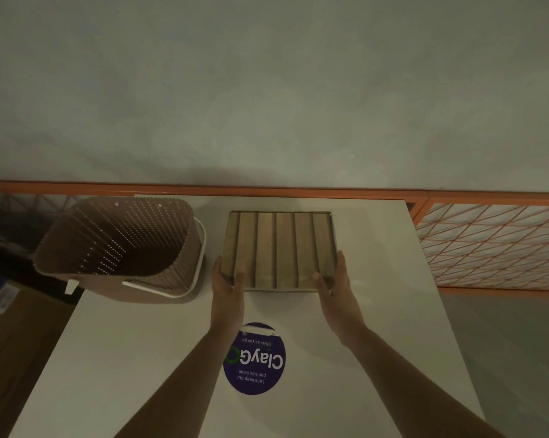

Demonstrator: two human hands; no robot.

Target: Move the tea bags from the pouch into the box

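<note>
Head view, wooden box (278, 249) with slatted compartments near table (393, 311) far edge, left hand (227, 287) gripping its near-left corner, right hand (338, 287) gripping near-right corner, perforated brown basket (118, 245) at far-left corner, round purple sticker (255, 358) near centre.

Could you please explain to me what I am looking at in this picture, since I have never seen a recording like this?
There is only one picture, taken by a wide-angle camera worn on a person's head, looking forward and down. There is no machine: the two bare arms are the person's own. The left hand and the right hand grip the near corners of a wooden box, thumbs on top. Its slatted top faces up, and I cannot see inside it. The box sits on a white table. To its left stands a brown perforated basket with a white handle. Nearer the person, a round purple sticker lies on the table. No pouch or tea bags are visible.
</note>
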